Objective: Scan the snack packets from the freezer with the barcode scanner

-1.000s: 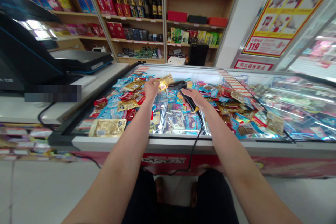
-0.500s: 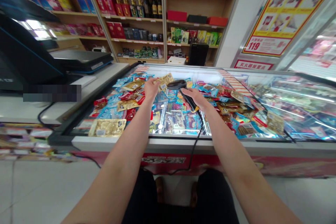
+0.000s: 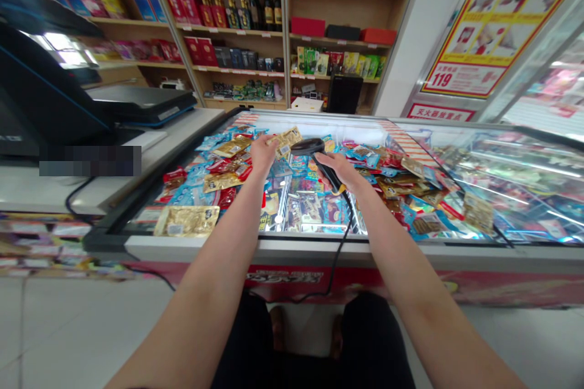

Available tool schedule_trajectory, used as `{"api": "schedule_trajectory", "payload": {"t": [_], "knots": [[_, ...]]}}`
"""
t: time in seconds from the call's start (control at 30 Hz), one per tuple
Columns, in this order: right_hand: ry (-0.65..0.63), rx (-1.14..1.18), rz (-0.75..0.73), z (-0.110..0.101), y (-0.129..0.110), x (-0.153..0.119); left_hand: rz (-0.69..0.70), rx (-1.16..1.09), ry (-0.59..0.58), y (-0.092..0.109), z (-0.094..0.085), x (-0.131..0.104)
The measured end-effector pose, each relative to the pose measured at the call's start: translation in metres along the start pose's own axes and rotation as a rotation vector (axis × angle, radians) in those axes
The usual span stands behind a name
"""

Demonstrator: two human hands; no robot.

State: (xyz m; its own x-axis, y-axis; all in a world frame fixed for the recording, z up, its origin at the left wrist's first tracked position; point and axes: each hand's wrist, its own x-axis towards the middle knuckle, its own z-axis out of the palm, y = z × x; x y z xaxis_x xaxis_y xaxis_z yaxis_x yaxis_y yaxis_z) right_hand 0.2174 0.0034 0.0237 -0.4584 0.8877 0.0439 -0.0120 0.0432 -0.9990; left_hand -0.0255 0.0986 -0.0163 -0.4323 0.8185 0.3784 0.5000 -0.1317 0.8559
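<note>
A gold foil packet (image 3: 288, 138) is pinched by its left end in my left hand (image 3: 263, 155), above the glass-topped freezer (image 3: 328, 245). My right hand (image 3: 338, 170) is wrapped round the handle of a black handheld scanner (image 3: 308, 146), whose head is close to the packet's right side. From the handle a black cable (image 3: 340, 249) hangs over the freezer's front edge. Gold, red and blue packets (image 3: 221, 181) lie in a pile left of my left hand, and another pile (image 3: 396, 185) spreads to the right of my right hand.
A single gold packet (image 3: 187, 221) lies at the freezer's front left. On the left counter (image 3: 201, 121) are a dark machine (image 3: 45, 91) and a flat scale (image 3: 141, 100). Shelves (image 3: 344, 39) with boxes and bottles stand behind.
</note>
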Motion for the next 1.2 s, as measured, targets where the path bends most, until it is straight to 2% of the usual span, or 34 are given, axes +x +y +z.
{"api": "schedule_trajectory", "payload": {"t": [0.23,0.43,0.53,0.67,0.77,0.93,1.07,1.2], "knots": [[0.006,0.003,-0.004,0.001,-0.001,-0.002,-0.021,0.049,0.01,0.004,-0.002,-0.003],[0.059,0.031,-0.012,0.002,-0.004,-0.003,-0.023,0.043,-0.008,0.005,-0.002,-0.005],[0.094,0.076,-0.031,-0.003,-0.002,-0.003,-0.053,-0.025,-0.021,0.01,-0.001,-0.012],[0.188,0.162,-0.055,-0.021,0.002,-0.006,-0.215,-0.259,-0.105,0.027,0.005,-0.028],[0.289,0.196,-0.099,-0.04,0.005,-0.015,-0.316,-0.385,-0.167,0.045,0.014,-0.043],[0.496,0.217,-0.212,-0.068,0.003,-0.04,-0.317,-0.473,-0.216,0.077,0.036,-0.065],[0.618,0.17,-0.295,-0.078,0.001,-0.054,-0.212,-0.508,-0.275,0.104,0.065,-0.076],[0.662,0.128,-0.366,-0.077,0.002,-0.061,0.005,-0.306,-0.406,0.122,0.095,-0.088]]}}
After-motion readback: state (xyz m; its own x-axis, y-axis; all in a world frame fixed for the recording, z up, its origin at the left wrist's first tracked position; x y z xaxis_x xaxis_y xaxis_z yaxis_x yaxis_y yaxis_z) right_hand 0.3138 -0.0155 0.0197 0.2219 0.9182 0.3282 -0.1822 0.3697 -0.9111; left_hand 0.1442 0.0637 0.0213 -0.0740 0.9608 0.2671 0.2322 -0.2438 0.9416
